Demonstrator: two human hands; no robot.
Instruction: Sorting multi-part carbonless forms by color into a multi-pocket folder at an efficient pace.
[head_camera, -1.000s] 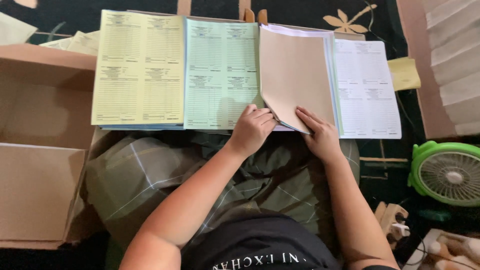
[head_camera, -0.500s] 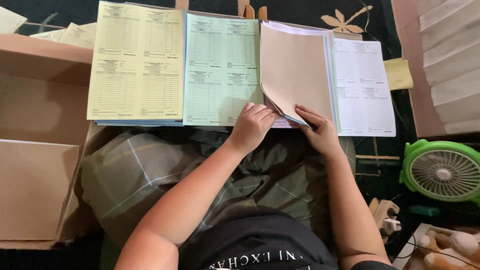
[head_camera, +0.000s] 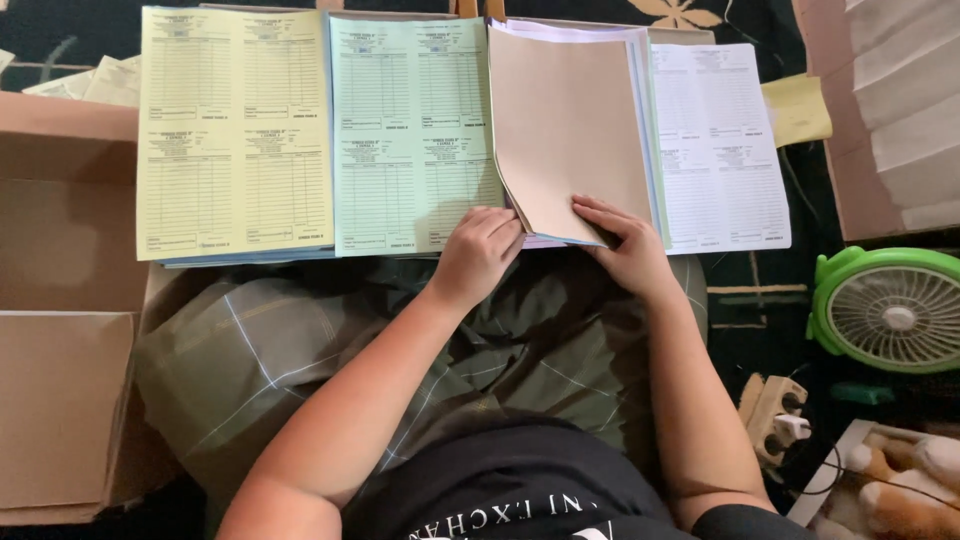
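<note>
**Head view: both hands on the brown-backed stack**

Head camera looks down at my lap. My left hand (head_camera: 478, 252), fingers curled, presses the lower corner of the green form sheet (head_camera: 412, 135). My right hand (head_camera: 625, 250) lies flat and open on the brown-backed paper stack (head_camera: 568, 125), between the green sheet and the white form sheet (head_camera: 717, 145). A yellow form sheet (head_camera: 235, 135) lies leftmost.

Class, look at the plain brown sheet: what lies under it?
Under the brown sheet thin edges of white, blue and green paper show along its right side. The left hand and right hand rest at its bottom edge. Those sheets' faces are covered.
</note>
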